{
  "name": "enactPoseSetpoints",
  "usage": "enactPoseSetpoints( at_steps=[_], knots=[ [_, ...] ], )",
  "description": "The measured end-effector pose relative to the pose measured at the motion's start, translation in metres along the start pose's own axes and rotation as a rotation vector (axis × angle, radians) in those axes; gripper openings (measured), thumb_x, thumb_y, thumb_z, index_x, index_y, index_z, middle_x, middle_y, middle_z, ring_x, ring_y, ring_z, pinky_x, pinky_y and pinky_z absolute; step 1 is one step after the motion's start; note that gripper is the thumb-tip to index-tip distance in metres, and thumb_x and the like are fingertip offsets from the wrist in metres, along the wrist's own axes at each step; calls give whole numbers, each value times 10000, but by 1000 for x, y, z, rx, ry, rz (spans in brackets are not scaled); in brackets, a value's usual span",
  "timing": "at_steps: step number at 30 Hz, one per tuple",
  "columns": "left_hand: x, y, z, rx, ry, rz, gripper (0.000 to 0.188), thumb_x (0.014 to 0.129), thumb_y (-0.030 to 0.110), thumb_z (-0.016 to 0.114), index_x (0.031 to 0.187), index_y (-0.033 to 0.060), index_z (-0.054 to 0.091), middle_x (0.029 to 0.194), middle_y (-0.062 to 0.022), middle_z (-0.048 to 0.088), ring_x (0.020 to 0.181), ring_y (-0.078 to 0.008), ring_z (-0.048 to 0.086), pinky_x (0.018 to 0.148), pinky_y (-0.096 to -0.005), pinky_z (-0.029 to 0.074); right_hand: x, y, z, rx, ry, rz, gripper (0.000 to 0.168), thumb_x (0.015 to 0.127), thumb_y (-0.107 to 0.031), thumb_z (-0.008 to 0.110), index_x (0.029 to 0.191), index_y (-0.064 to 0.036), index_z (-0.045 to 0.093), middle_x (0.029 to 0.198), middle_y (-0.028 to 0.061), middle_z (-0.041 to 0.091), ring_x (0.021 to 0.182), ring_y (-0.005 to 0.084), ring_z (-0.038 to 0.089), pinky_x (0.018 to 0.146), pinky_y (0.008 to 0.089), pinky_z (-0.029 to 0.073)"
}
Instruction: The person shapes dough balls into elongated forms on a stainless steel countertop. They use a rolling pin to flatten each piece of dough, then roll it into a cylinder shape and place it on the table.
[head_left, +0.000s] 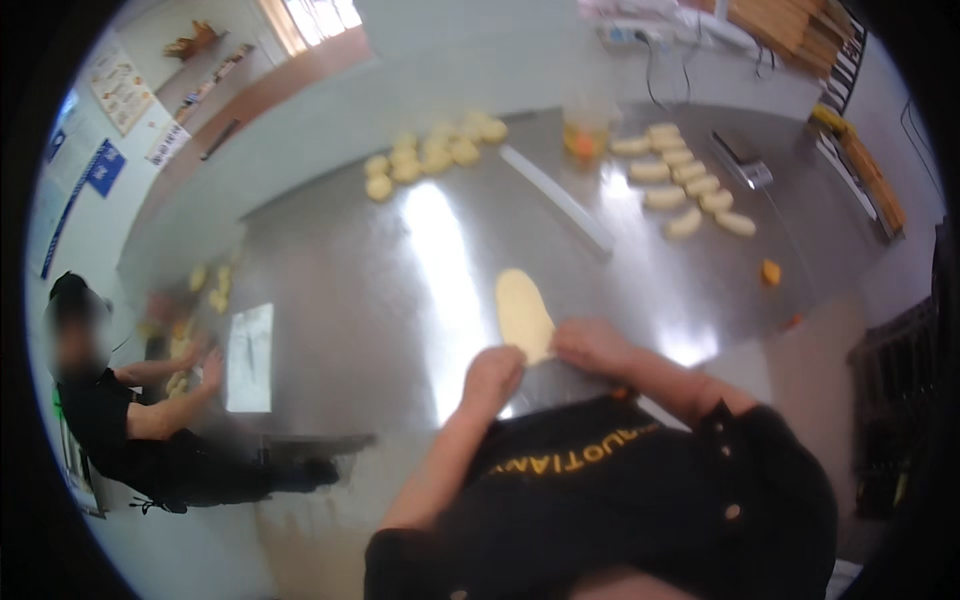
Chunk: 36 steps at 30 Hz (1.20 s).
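Observation:
A flattened oval of pale yellow dough (523, 309) lies lengthwise on the steel worktable (337, 300) before me. My left hand (493, 379) has its fingers curled onto the near left edge of the dough. At the near right edge, my right hand (592, 345) pinches the dough with bent fingers. The fingertips of both hands are partly hidden and slightly blurred. The dough's far rounded end lies flat on the steel, untouched by either hand.
Several dough balls (435, 156) sit along the far edge. Several shaped dough rolls (679, 174) lie at the far right, beside a container of yellow contents (585, 141). A long pale bar (559, 199) lies between them. A co-worker (112, 397) handles dough at left.

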<state>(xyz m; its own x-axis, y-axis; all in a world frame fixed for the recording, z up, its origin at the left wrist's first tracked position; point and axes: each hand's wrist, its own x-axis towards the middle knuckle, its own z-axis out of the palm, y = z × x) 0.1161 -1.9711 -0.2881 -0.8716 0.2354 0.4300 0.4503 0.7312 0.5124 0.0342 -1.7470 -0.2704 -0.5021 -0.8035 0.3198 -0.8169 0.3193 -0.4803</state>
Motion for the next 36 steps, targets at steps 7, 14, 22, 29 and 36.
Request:
enactPoseSetpoints(
  at_steps=[7, 14, 22, 29, 36],
  knots=[
    [-24, 12, 3, 204, -105, 67, 320, 771, 103, 682, 1080, 45, 624, 1209, -112, 600, 1186, -275, 551, 1023, -442, 402, -37, -11, 10, -283, 19, -85, 355, 826, -217, 639, 1148, -67, 638, 1224, 70, 586, 1268, 263, 466, 1032, 393, 398],
    [-50, 16, -1, 421, -179, 50, 529, 759, 229, 684, 1251, 81, 561, 1313, -56, 520, 1272, -245, 450, 1099, -480, 248, -58, -13, 4, -276, -207, 1, 594, 876, -375, 602, 1379, -90, 466, 1422, 57, 438, 1384, 260, 315, 1136, 442, 231],
    [-50, 22, -12, 307, -167, 2, 512, 725, 146, 687, 1223, 84, 584, 1286, -79, 534, 1242, -267, 473, 1051, -444, 329, -73, -6, -3, -296, -208, -29, 595, 884, -387, 599, 1392, -112, 455, 1431, 32, 431, 1414, 251, 270, 1148, 458, 200],
    [-50, 12, -22, 106, -132, 75, 494, 715, 28, 667, 1202, 34, 582, 1242, -156, 563, 1157, -323, 543, 959, -421, 446, -75, 8, -21, -156, -137, -100, 363, 863, -298, 647, 1153, -87, 593, 1255, 44, 586, 1278, 266, 461, 1067, 449, 333],
    [-28, 30, 0, 115, -289, 141, 529, 781, -3, 576, 1305, 17, 511, 1345, -172, 516, 1250, -331, 491, 1052, -420, 395, -41, -17, -6, -79, -207, -132, 267, 875, -259, 629, 1050, -68, 561, 1341, 106, 538, 1255, 268, 499, 1046, 432, 374]
  ],
)
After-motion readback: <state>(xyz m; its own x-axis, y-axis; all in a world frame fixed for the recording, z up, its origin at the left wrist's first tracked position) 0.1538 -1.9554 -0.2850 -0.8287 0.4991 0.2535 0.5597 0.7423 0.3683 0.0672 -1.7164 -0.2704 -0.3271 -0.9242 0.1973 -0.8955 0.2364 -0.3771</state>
